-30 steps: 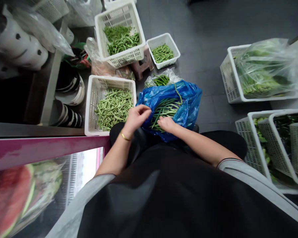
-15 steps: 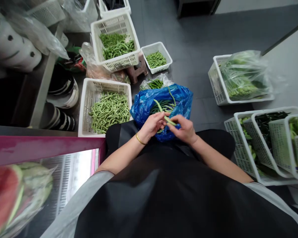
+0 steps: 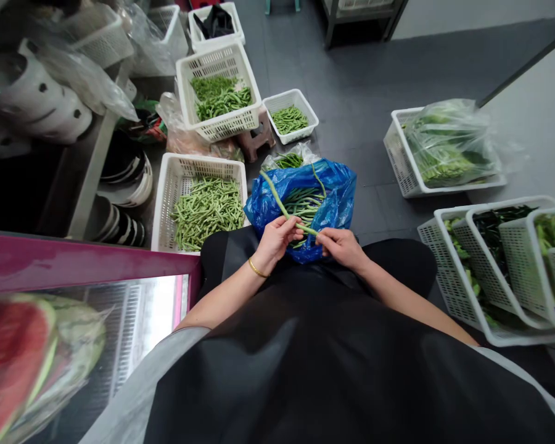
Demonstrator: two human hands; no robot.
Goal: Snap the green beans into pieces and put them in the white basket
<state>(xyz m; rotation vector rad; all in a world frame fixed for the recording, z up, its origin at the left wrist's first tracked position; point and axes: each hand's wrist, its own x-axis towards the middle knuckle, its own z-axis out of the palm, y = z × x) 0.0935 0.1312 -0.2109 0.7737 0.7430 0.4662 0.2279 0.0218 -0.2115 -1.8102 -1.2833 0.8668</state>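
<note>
A long green bean stretches between my hands above a blue plastic bag. My left hand, with a gold bangle at the wrist, pinches it near the middle, and the far part sticks out up and to the left. The bean's near end is gripped by my right hand. More long beans lie inside the open bag on my lap. Cut bean pieces fill part of a white basket to the left of the bag.
Ahead stand a white basket of green vegetables and a small basket of green beans. On the right are a basket with bagged greens and several tilted baskets. Cut watermelon sits behind a pink-edged counter at left.
My hands have moved a little apart along the bean. More of it now sticks out past my left hand, up and to the left. The view has shifted slightly.
</note>
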